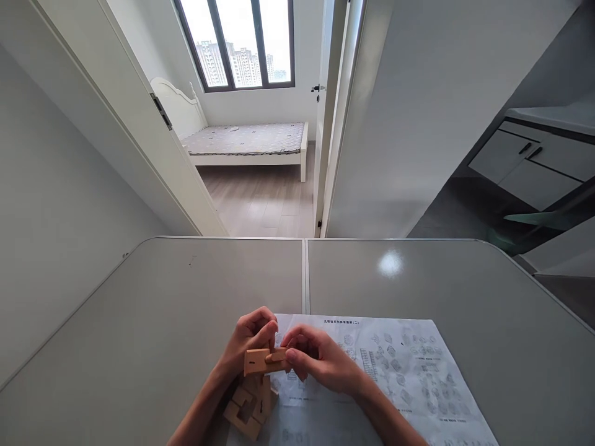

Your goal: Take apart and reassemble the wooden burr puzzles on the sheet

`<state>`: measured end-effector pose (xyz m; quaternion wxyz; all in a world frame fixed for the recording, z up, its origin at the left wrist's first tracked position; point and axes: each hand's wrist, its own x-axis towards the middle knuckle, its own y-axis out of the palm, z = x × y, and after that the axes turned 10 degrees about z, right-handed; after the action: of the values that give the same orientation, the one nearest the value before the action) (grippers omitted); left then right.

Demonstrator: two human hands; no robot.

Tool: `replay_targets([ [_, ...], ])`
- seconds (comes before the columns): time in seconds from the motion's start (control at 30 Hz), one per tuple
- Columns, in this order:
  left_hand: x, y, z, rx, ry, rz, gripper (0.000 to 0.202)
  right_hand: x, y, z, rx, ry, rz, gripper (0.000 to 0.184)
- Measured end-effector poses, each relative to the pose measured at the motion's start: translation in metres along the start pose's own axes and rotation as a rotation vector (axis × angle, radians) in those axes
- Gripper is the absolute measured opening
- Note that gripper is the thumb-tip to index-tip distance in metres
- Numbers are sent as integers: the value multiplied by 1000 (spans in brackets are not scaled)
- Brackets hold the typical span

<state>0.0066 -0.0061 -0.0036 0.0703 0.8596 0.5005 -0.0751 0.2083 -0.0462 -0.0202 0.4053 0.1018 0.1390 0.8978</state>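
Wood pcs [253,363] (2+) in L hand [251,334], R hand [325,364]; 1 sheet [390,384] underneath.

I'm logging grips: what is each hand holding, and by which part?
The right hand pinches a flat wooden piece by its right end. The left hand meets an upright stick near its top; exact hold unclear.

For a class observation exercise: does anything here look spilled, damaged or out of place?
Nothing looks spilled or plainly damaged. Only some small dark specks stand out, toward the far left of the table, because the surface around them is plain.
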Motion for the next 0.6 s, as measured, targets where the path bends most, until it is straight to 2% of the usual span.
replay_targets([
  [0.27, 3, -3, 4, -18, 4, 43, 56, 0, 5, -6, -126, 66, 17, 30],
  [0.43, 3, -3, 1, -3, -2, 13, 58, -1, 5, -10, -99, 59, -4, 31],
  [0.6, 4, -2, 2, 3, 3, -50, 56, 1, 6, -12, -57, 29, -90, 35],
])
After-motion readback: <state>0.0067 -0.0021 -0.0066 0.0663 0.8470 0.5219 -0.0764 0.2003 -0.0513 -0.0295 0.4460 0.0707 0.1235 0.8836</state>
